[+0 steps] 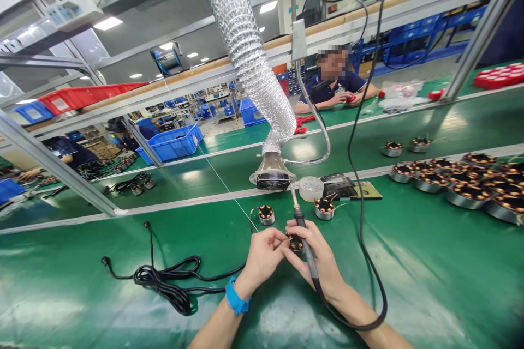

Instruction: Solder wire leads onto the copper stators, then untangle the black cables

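My right hand [317, 256] is closed round a soldering iron [303, 229], whose pale tip points up and away from me. Under its fingers sits a small motor stator [296, 244] with copper windings, partly covered by both hands. My left hand [264, 256], a blue band at its wrist, pinches at the stator's left edge. A thin solder wire [229, 190] runs from a spool [167, 60] down to this hand; the fingers hide its end. Two more stators, one to the left [266, 215] and one to the right [325, 208], stand just beyond the hands.
A coiled black power cord [167, 281] lies to the left. A fume hood [272, 172] on a silver duct [249, 54] hangs ahead, beside a round clear container [311, 188]. Many stators [469, 192] crowd the right. The iron's cable [360, 218] loops past my right arm. A co-worker [335, 84] sits opposite.
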### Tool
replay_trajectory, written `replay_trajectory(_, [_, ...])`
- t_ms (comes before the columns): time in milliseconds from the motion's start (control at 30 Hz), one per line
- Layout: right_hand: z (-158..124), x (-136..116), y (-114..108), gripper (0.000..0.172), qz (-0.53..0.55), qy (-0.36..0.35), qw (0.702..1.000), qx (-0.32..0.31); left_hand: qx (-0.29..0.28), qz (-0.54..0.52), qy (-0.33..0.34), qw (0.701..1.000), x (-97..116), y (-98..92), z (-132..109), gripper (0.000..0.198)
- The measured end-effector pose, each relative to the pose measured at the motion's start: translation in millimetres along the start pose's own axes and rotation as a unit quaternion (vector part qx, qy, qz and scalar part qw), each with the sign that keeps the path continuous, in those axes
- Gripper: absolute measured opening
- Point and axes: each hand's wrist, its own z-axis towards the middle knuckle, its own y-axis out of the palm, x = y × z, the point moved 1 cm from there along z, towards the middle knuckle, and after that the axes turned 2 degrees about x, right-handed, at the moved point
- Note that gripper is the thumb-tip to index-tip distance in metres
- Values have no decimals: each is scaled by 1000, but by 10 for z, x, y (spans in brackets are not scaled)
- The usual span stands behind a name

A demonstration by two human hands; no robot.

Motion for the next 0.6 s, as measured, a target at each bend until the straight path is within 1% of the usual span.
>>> replay_trajectory(133, [23,-87,18,30,34,-37,999,-9,-22,86,60,994,27,47,-62,18])
replay_trajectory(267, [37,-168,47,28,56,-51,997,-5,-38,104,82,990,74,86,-90,15])
replay_trajectory(333, [32,-175,47,28,58,-40,997,-7,-57,84,75,992,87,87,-89,17])
replay_trajectory(400, [22,-151,33,27,55,-12,998,-10,-72,55,50,995,100,60,-77,19])
replay_trajectory(500, [5,-70,-3,23,46,40,998,3,-82,37,-1,996,147,-33,-42,23])
replay_trajectory(600, [-7,13,-26,17,46,80,996,11,-83,47,-10,995,219,-134,3,24])
